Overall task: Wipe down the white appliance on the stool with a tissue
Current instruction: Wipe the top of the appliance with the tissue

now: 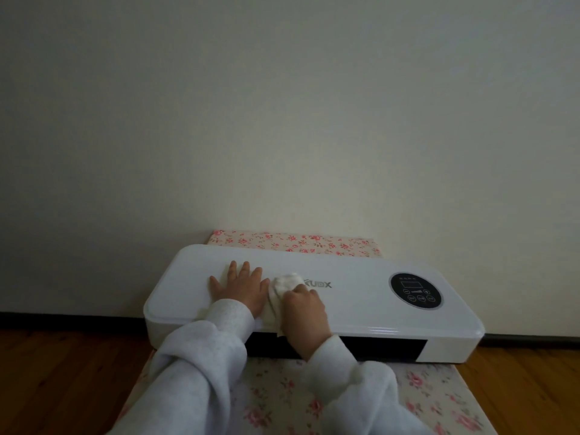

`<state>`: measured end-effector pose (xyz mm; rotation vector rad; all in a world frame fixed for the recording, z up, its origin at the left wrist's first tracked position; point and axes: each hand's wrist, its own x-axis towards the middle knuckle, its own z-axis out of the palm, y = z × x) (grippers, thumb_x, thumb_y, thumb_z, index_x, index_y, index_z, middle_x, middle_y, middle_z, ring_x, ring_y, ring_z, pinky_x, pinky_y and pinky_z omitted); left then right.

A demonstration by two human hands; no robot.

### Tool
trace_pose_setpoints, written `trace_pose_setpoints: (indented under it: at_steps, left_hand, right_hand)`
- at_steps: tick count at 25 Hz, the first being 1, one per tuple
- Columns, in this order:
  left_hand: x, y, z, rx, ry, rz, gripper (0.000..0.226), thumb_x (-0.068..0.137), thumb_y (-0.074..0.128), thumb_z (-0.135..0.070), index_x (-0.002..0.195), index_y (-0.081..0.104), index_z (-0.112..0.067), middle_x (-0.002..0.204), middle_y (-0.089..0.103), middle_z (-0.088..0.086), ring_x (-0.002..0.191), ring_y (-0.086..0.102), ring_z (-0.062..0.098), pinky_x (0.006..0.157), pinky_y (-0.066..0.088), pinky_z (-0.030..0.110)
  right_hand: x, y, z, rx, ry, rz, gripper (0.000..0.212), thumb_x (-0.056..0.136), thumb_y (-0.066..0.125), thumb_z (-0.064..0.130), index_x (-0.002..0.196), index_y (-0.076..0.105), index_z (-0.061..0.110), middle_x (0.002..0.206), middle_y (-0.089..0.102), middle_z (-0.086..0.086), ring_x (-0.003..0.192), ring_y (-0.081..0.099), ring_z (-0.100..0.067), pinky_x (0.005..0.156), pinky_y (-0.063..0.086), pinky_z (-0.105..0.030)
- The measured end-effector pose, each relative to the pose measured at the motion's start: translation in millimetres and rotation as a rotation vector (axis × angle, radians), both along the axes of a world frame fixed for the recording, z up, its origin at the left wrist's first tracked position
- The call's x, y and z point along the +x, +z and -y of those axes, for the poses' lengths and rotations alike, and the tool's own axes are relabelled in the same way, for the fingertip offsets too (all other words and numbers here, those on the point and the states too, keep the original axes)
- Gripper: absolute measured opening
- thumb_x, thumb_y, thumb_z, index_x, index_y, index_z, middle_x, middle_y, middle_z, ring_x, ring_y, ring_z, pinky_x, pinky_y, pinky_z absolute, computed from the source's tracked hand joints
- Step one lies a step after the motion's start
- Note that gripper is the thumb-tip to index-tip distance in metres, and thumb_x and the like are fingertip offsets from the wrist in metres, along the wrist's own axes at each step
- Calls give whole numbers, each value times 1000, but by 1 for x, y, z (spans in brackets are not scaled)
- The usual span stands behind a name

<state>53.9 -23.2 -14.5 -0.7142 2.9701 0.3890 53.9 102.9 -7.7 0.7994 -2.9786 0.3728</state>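
Note:
A long white appliance [354, 296] lies flat on a stool covered in floral cloth [295, 241]. It has a round black control panel [416, 290] at its right end and a dark vent along its front. My left hand [240, 288] rests flat on the appliance's top, left of the middle, fingers spread. My right hand [306, 315] presses a crumpled white tissue [282, 288] against the top, beside the left hand and over part of the grey logo. Both arms wear pale sleeves.
A plain pale wall [282, 120] rises directly behind the stool. Wooden floor [62, 372] shows on both sides, with a dark skirting board along the wall's foot. The appliance overhangs the stool at left and right.

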Motion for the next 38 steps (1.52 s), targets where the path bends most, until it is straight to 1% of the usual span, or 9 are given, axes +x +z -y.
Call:
trace_pose_setpoints:
  at_steps: [4,9,13,16,19,23,30,35,38]
  left_hand:
    - [1,1,3,-6,-2,-4,49,101,16,-42,148,20,-28,161,6,-4,149,-4,21,115,5,61]
    - [0,4,10,-2,16,6,48,101,14,-41,147,21,-29,161,6,-4,149,-4,21,115,5,62]
    - [2,3,20,-7,42,3,48,101,16,-42,147,22,-29,161,7,-5,149,-3,21,116,5,61]
    - [1,2,23,0,48,13,48,101,16,-42,148,21,-29,161,7,-5,149,-3,21,116,5,61]
    - [1,4,25,-6,55,2,49,101,15,-41,148,20,-29,161,6,-5,149,-3,21,116,5,61]
    - [4,5,29,-2,74,-20,50,101,15,-42,149,14,-30,161,7,-5,149,-2,21,115,6,62]
    - [13,2,40,19,97,-9,51,101,15,-42,150,9,-29,161,5,-6,149,-4,20,116,5,61]
    - [9,3,38,10,92,-30,50,101,15,-41,150,10,-30,161,5,-6,149,-2,20,115,7,61]
    - [9,3,37,12,87,-31,50,101,15,-40,150,10,-30,161,5,-6,149,-1,21,115,8,62]
  right_hand:
    - [-32,4,-2,-32,-154,8,31,91,42,1,118,57,-3,128,51,-21,117,48,-36,94,45,-40]
    - [-30,1,36,29,69,-5,30,90,43,5,115,59,-2,123,54,-22,114,51,-36,92,46,-39]
    - [-87,0,17,-12,-175,20,37,90,50,8,127,51,3,128,52,-21,117,50,-38,97,45,-40]
    - [-112,3,14,-118,-347,23,34,91,50,9,124,54,3,129,49,-20,115,53,-37,97,46,-39]
    - [-106,7,44,-45,-208,37,42,85,58,7,126,53,2,127,51,-21,116,53,-36,99,46,-39]
    - [-81,6,79,48,130,-7,39,87,49,2,126,51,1,128,50,-21,117,52,-37,98,46,-40]
    - [-124,18,40,10,-216,84,30,90,40,2,116,56,0,121,63,-20,115,57,-35,100,45,-40]
    - [-72,23,84,13,109,110,34,91,44,5,122,54,-1,125,57,-20,112,59,-34,95,48,-36]
    - [-45,17,72,38,169,95,28,91,45,6,111,63,0,117,63,-19,107,62,-34,94,49,-36]
